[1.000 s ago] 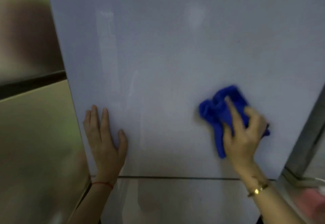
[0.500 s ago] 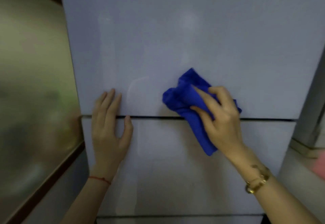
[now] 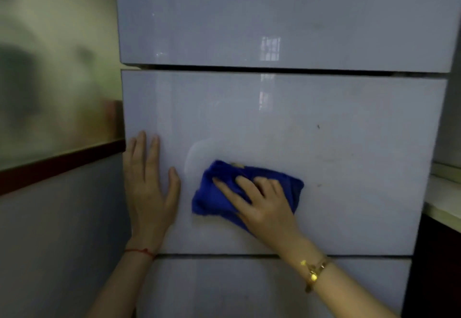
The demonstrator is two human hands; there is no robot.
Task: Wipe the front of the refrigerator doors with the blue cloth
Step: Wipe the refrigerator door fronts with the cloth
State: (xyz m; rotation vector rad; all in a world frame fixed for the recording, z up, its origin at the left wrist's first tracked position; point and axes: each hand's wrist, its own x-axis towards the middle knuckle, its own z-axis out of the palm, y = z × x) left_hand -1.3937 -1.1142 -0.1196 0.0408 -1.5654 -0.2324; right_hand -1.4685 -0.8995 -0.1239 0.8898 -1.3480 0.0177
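I read three stacked refrigerator doors: upper door [image 3: 274, 18], middle door [image 3: 336, 158] and lower door [image 3: 249, 287], with both hands on the middle one. Most of its unwiped-looking face lies to the right of and above the right hand [image 3: 264, 208]; two small dark specks sit out that way, so I'd judge the next stroke goes rightward along the panel's long, horizontal axis. The right hand is the nearer one to that area and it's the one working. The blue cloth [image 3: 217, 195] is bunched, lying roughly horizontal, under the right hand and poking out past its fingertips toward the left hand [image 3: 149, 188], close to it but not touching. The right hand is flat and spread, fingers pressing the cloth onto the door rather than gripping it (thumb hidden, so I can't tell whether it's tucked under a fold). The left hand is open, palm flat on the door's left edge, holding nothing, apparently bracing. Lower door looks not yet reached.
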